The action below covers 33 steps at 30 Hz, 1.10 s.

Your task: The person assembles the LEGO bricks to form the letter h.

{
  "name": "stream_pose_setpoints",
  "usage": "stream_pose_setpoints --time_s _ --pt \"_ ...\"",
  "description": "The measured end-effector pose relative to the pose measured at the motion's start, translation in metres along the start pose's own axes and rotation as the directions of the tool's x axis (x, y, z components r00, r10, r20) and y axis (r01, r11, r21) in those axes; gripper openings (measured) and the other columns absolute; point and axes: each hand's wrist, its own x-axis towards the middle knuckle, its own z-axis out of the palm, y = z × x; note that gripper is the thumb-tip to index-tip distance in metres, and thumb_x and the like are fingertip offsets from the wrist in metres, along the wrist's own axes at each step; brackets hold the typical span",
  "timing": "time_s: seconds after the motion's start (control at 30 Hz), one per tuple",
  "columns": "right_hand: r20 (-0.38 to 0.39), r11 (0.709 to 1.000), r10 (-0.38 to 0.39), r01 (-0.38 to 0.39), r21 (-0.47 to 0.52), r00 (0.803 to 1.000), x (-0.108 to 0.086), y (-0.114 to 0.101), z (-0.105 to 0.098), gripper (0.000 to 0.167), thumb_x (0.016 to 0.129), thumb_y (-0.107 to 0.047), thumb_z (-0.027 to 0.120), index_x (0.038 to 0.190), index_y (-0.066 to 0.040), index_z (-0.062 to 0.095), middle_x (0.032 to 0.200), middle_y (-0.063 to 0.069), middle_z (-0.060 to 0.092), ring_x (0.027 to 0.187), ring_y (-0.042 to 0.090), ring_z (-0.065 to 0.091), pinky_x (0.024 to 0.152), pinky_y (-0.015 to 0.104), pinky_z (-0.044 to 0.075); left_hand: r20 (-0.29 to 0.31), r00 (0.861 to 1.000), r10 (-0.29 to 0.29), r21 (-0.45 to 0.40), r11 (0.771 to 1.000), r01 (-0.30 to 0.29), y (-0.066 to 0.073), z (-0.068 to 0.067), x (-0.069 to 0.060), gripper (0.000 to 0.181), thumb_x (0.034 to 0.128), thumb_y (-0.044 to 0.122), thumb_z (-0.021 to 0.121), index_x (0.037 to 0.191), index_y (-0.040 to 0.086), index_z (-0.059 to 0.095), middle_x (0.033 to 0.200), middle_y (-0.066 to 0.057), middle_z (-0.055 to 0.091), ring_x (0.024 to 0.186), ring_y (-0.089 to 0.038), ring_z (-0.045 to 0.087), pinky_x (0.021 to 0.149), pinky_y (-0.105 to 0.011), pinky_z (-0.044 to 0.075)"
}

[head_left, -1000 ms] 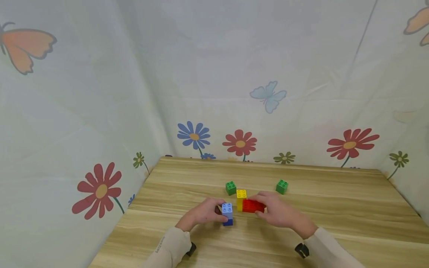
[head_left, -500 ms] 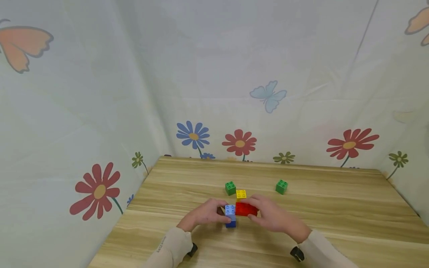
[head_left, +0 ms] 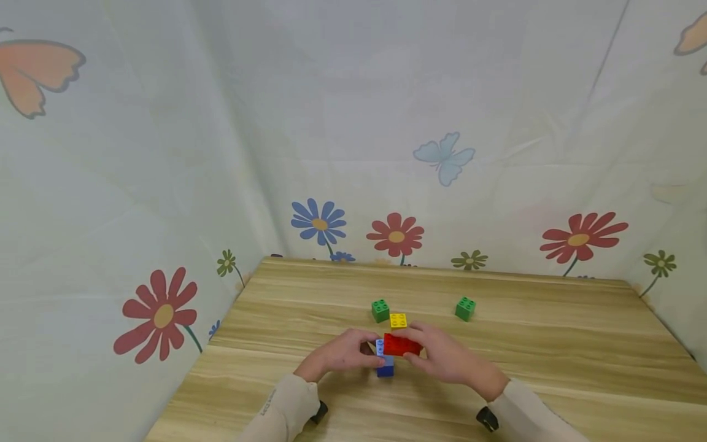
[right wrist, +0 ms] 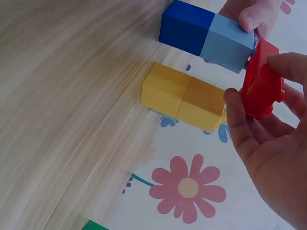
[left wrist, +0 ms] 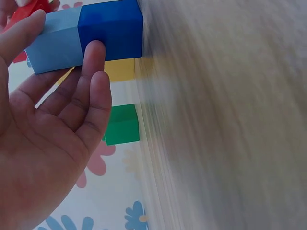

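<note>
Red brick [head_left: 402, 345] is up off the table, a bit tilted, one end right over the studs of the light-blue brick [left wrist: 55, 40]; can't tell if it's pressed on. R hand [head_left: 442, 356] pinches it btwn thumb & fingers, studs away from the blue, hollow underside facing it in the R wrist view. Light-blue sits atop the dark-blue brick [left wrist: 112, 31], edges lined up, the pair upright. L hand [head_left: 345, 351] holds that pair, thumb on one side of the light-blue, other fingers round the far side & along the dark-blue. Yellow stack [right wrist: 182, 96], 2 bricks high, stands upright just behind red, apart from both hands. L green brick [head_left: 380, 310] is just behind yellow, to its left; R green brick [head_left: 466, 309] is well off to the right, same row approx. All on a wood-grain table [head_left: 541, 344]. Pale sleeves w/ black bits at both cuffs. Bg: whitish cloth [head_left: 353, 92] w/ printed flowers & butterflies, red, blue, olive, orange
</note>
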Motion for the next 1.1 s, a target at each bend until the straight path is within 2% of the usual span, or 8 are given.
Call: stream_pose_setpoints --time_s 0.17,0.43,0.63,0.77,1.1 --pt "-0.010 1.000 -0.027 0.027 0.008 1.000 0.004 -0.002 0.003 0.037 0.092 -0.025 0.064 0.127 -0.018 0.058 0.119 -0.001 0.056 0.095 0.010 0.054 0.078 0.024 0.050 0.017 1.000 0.026 -0.002 1.000 -0.026 -0.001 0.001 0.001 0.028 0.0886 0.026 0.068 0.116 0.019 0.064 0.100 0.012 0.063 0.084 -0.008 0.061 0.075 -0.023 0.050" --pt "-0.019 1.000 0.006 -0.006 -0.004 1.000 0.007 -0.002 0.006 0.038 0.088 -0.027 0.068 0.124 -0.017 0.059 0.118 0.000 0.056 0.098 0.013 0.056 0.080 0.025 0.050 0.051 0.993 0.109 0.041 0.993 -0.111 -0.002 0.001 0.004 0.033 0.0909 0.027 0.064 0.122 0.017 0.060 0.107 0.013 0.063 0.090 -0.007 0.061 0.079 -0.023 0.049" --pt "-0.025 1.000 0.021 -0.021 -0.004 0.999 0.009 -0.003 0.007 0.038 0.089 -0.029 0.067 0.124 -0.018 0.060 0.117 -0.002 0.057 0.097 0.011 0.056 0.079 0.023 0.050 -0.004 0.998 0.066 0.027 0.997 -0.066 -0.003 0.001 0.003 0.027 0.0881 0.031 0.068 0.113 0.022 0.063 0.102 0.014 0.062 0.090 -0.006 0.059 0.078 -0.024 0.049" --pt "-0.033 1.000 0.018 -0.019 -0.024 0.999 0.011 -0.004 0.007 0.038 0.089 -0.030 0.067 0.125 -0.018 0.060 0.117 -0.002 0.059 0.096 0.010 0.056 0.079 0.023 0.050 -0.047 0.998 0.049 -0.012 0.999 -0.049 -0.002 -0.001 0.003 0.023 0.0847 0.030 0.072 0.106 0.023 0.066 0.099 0.013 0.063 0.089 -0.008 0.059 0.077 -0.025 0.049" --pt "-0.010 0.999 0.026 -0.026 -0.044 1.000 0.012 -0.008 0.006 0.039 0.089 -0.026 0.067 0.126 -0.016 0.060 0.121 0.002 0.058 0.099 0.013 0.057 0.082 0.028 0.051 -0.052 0.997 0.062 -0.024 0.998 -0.063 -0.001 -0.001 0.002 0.024 0.0836 0.029 0.073 0.105 0.022 0.065 0.097 0.011 0.064 0.089 -0.010 0.059 0.077 -0.025 0.049"
